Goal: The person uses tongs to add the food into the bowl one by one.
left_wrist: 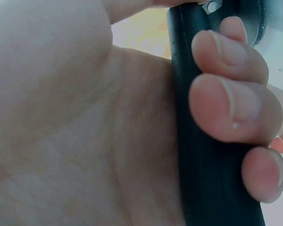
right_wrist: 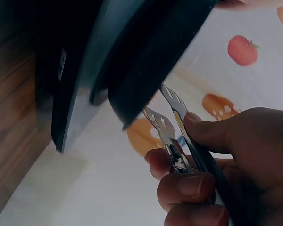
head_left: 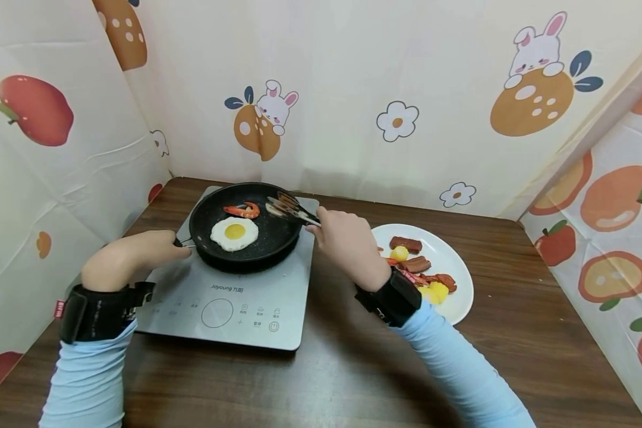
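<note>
My left hand wraps its fingers round the black handle of a frying pan. In the pan lie a fried egg with a whole yolk and, just behind it, a curled orange-red shrimp. Metal tongs with slotted ends and dark grips are held between the thumb and fingers of my right hand. Their ends reach over the pan's right side in the head view. From the right wrist, the pan's wall hides the tips of the tongs.
Under the pan is a flat silver induction cooker on the brown wooden table. A white plate with sausage pieces, reddish food and yellow chunks stands right of the right hand. Printed cloth walls border the table.
</note>
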`<state>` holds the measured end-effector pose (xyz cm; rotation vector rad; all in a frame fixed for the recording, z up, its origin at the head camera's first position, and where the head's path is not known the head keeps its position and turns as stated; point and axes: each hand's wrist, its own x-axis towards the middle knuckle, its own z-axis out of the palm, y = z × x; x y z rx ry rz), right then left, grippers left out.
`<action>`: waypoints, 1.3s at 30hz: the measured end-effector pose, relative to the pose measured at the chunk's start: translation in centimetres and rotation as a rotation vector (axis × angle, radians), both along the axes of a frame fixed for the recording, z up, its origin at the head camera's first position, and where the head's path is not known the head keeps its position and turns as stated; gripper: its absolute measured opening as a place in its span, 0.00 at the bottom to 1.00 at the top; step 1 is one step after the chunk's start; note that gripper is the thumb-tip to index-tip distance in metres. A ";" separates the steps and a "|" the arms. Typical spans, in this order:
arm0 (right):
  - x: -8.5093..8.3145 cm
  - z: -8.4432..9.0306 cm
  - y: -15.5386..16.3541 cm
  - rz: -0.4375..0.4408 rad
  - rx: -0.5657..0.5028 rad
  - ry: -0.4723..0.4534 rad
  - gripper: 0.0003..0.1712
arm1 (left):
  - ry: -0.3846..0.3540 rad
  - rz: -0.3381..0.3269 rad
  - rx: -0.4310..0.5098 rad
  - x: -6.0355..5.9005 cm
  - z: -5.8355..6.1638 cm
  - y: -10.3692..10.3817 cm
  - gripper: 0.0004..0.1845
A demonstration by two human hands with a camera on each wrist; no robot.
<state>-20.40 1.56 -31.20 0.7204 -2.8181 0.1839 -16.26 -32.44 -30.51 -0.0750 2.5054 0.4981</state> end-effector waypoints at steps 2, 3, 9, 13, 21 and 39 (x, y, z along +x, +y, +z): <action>-0.2 -0.2 -0.7 0.014 0.007 -0.015 0.16 | 0.002 -0.004 -0.009 -0.1 -0.1 0.0 0.39; -0.2 -0.2 -1.0 0.019 0.009 -0.024 0.16 | 0.001 -0.004 -0.010 -0.1 -0.1 0.0 0.40; -0.4 -0.6 -2.3 0.041 0.019 -0.066 0.16 | -0.003 0.007 0.005 -0.1 -0.2 0.1 0.39; -0.4 -0.7 -2.8 0.039 0.027 -0.083 0.16 | -0.010 0.024 0.008 -0.1 -0.1 0.2 0.40; -0.6 -0.9 -3.5 0.028 0.046 -0.083 0.16 | -0.007 0.004 -0.005 0.0 -0.1 0.2 0.40; -0.5 -1.0 -3.9 0.018 0.066 -0.092 0.20 | 0.041 -0.034 -0.027 -0.2 -0.2 -0.1 0.40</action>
